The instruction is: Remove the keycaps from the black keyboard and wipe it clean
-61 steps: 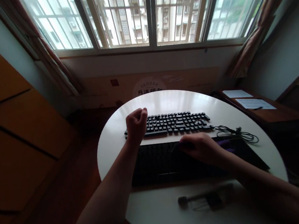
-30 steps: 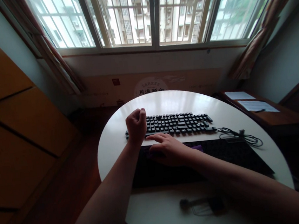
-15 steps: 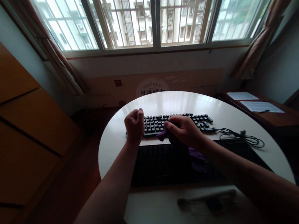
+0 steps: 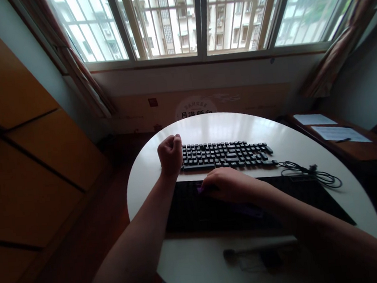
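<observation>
A black keyboard (image 4: pixel 226 154) lies across the round white table (image 4: pixel 203 126). My left hand (image 4: pixel 170 155) is closed in a fist at the keyboard's left end and covers part of it. Whatever is inside that fist is hidden. Just in front of the keyboard, my right hand (image 4: pixel 227 184) is closed around a purple cloth (image 4: pixel 200 188), palm down over a flat black panel (image 4: pixel 188 212). A little of the cloth pokes out by the fingers; more of it shows dimly under the wrist.
The keyboard's coiled cable (image 4: pixel 315 174) lies at the right of the table. Dim, blurred small items, one long with a dark end (image 4: pixel 231 255), lie near the front edge. A brown side table (image 4: pixel 349 152) at right bears papers (image 4: pixel 339 133) and a pen.
My right hand has come down and nearer with the purple cloth, from over the keyboard to the black panel. My left fist stays by the keyboard's left end. The view has shifted slightly.
</observation>
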`<state>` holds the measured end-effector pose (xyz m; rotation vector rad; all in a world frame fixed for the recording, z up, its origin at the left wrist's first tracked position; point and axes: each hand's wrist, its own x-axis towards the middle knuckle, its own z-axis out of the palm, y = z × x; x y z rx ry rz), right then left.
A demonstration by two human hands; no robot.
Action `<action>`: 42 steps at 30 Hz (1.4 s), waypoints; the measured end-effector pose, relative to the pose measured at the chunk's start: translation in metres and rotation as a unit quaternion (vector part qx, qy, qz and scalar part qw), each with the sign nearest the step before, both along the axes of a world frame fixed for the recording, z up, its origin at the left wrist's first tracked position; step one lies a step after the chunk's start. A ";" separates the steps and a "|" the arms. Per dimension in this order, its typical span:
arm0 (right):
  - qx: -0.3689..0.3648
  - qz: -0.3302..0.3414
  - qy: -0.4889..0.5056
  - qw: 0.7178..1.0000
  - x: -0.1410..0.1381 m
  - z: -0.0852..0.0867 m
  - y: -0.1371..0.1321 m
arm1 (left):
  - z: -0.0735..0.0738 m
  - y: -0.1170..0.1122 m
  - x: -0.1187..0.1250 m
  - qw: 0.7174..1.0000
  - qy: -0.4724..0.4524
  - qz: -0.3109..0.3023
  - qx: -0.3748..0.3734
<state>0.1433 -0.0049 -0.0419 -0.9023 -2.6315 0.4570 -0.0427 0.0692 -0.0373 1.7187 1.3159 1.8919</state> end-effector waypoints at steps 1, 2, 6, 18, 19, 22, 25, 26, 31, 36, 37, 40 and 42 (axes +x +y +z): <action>-0.001 0.009 -0.013 1.000 0.003 0.002 0.001 | 0.000 0.000 0.000 1.000 0.002 0.000 0.001; 0.000 0.008 -0.018 1.000 0.006 0.005 0.001 | 0.000 0.000 0.000 1.000 0.003 0.000 0.003; 0.035 -0.063 0.026 0.997 0.032 0.030 0.003 | 0.001 -0.001 0.001 1.000 0.007 -0.007 0.008; 0.155 -0.150 0.193 0.957 0.027 0.033 -0.028 | 0.011 -0.012 -0.001 0.998 0.051 -0.019 0.020; 0.127 -0.131 0.166 0.969 0.016 0.022 -0.026 | 0.011 -0.012 0.000 0.998 0.052 -0.019 0.020; 0.077 -0.075 0.047 0.993 -0.006 -0.005 -0.024 | 0.011 -0.013 0.001 0.998 0.054 -0.019 0.020; 0.047 -0.042 -0.005 0.998 -0.009 -0.015 -0.025 | 0.011 -0.013 0.001 0.998 0.049 -0.023 0.021; 0.034 -0.037 -0.008 0.999 -0.008 -0.016 -0.025 | 0.011 -0.013 0.001 0.998 0.047 -0.025 0.021; 0.016 -0.032 -0.020 0.999 -0.002 -0.012 -0.028 | 0.010 -0.013 0.001 0.998 0.054 -0.029 0.027; 0.052 -0.033 -0.058 0.996 -0.006 -0.010 -0.028 | 0.008 -0.012 0.003 0.997 0.066 -0.033 0.021; 0.054 -0.029 -0.060 0.996 -0.006 -0.009 -0.028 | 0.007 -0.012 0.003 0.997 0.065 -0.033 0.020; 0.061 -0.003 -0.056 0.997 -0.006 -0.011 -0.025 | 0.006 -0.012 0.003 0.997 0.062 -0.032 0.022; 0.073 0.016 -0.050 0.996 -0.005 -0.014 -0.023 | 0.005 -0.012 0.003 0.997 0.064 -0.029 0.022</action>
